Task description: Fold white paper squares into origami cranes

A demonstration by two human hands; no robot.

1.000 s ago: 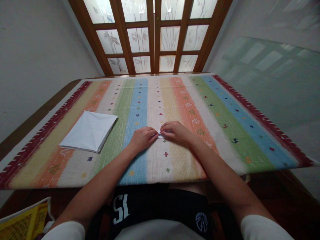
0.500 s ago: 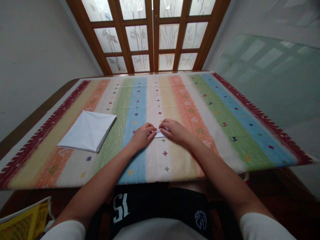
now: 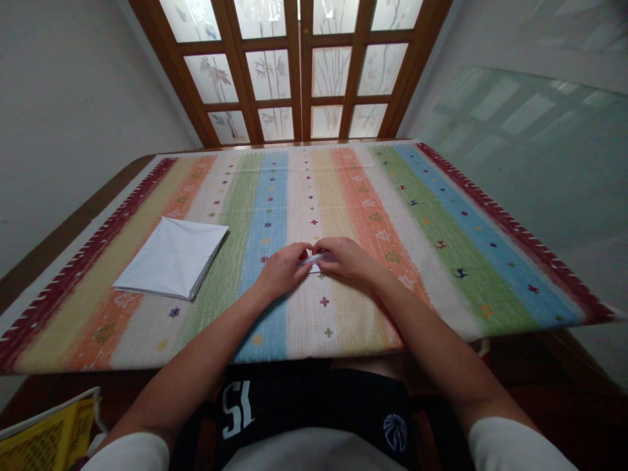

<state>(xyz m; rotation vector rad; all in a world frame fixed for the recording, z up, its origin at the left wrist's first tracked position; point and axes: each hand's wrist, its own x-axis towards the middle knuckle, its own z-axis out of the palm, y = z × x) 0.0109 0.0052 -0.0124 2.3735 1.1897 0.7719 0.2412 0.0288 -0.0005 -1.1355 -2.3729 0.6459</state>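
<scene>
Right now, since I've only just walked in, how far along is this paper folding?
Done: a folded white paper square lies on the striped cloth, creases showing. In hand: a small folded paper strip held between the left hand and right hand. Left: the strip is unfinished-looking beside the square; how much remains I cannot tell.

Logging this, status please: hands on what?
Left hand, right hand on small folded white paper. Larger folded white paper off to the left, not in the way.
</scene>
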